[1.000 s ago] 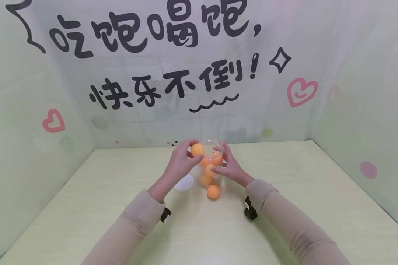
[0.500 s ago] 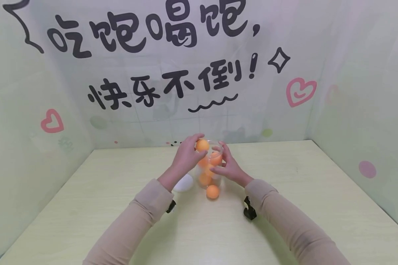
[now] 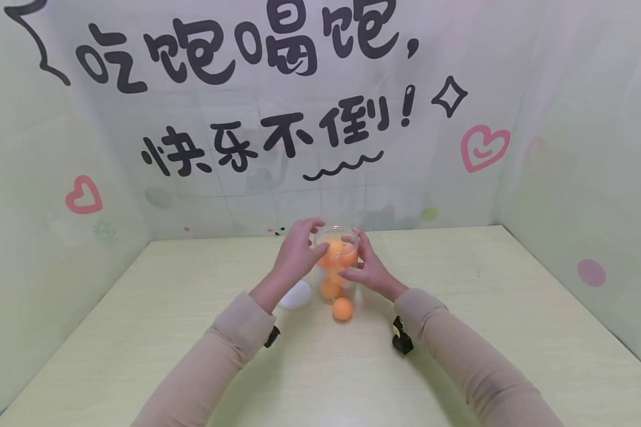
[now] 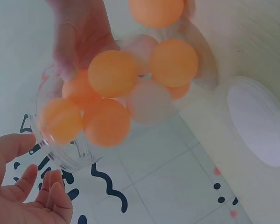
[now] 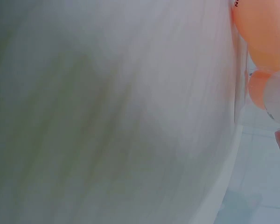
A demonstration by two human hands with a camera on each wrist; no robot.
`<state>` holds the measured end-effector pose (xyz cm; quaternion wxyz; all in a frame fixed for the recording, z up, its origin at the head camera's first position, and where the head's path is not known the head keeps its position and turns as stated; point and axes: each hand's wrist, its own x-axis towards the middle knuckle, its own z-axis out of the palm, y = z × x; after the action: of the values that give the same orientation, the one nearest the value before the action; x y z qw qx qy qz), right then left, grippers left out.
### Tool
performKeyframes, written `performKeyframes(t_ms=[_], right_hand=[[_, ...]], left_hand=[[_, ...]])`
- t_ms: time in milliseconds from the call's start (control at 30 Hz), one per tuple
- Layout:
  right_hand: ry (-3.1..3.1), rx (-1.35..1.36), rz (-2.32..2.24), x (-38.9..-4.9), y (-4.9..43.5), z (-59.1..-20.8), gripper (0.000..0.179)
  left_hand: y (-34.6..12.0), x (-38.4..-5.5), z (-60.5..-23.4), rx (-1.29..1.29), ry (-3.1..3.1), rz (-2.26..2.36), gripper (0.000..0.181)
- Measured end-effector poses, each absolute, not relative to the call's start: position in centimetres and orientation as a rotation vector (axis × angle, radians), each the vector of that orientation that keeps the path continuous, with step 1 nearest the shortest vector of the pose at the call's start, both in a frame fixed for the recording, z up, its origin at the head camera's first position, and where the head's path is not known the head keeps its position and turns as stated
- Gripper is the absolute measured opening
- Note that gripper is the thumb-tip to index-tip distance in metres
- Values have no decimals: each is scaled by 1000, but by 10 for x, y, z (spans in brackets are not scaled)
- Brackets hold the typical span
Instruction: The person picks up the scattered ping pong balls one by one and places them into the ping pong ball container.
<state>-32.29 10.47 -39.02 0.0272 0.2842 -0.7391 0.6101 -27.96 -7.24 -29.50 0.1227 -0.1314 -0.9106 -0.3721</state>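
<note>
A clear jar (image 3: 352, 293) of orange balls and at least one white ball (image 4: 149, 101) stands upright in the head view. My right hand (image 3: 373, 270) grips it from the right, thumb in front and fingers behind. At the left of the open mouth is my left hand (image 3: 295, 254), its fingers loosely bent and holding nothing. In the left wrist view those fingers sit right by the rim (image 4: 74, 161), with an orange ball (image 4: 61, 121) just inside. One more orange ball (image 3: 343, 309) lies on the table before the jar.
A round white lid (image 3: 296, 295) lies on the pale wooden table (image 3: 459, 332), left of the jar and partly behind my left wrist. Behind the table hangs a printed backdrop (image 3: 235, 196), with side panels left and right.
My left hand brought an orange ball rightward over the jar's mouth and let it go; the ball is now inside. My right hand has stayed on the jar.
</note>
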Motion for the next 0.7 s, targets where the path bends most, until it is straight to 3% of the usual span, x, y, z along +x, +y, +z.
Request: performKeyframes(t_ms=[300, 700], right_hand=[[-2260, 935, 1827, -323, 107, -391, 88], [-2272, 895, 1879, -320, 108, -385, 88]], left_hand=[[-84, -258, -317, -316, -2735, -1100, 19], [-58, -244, -362, -865, -2998, -561, 30]])
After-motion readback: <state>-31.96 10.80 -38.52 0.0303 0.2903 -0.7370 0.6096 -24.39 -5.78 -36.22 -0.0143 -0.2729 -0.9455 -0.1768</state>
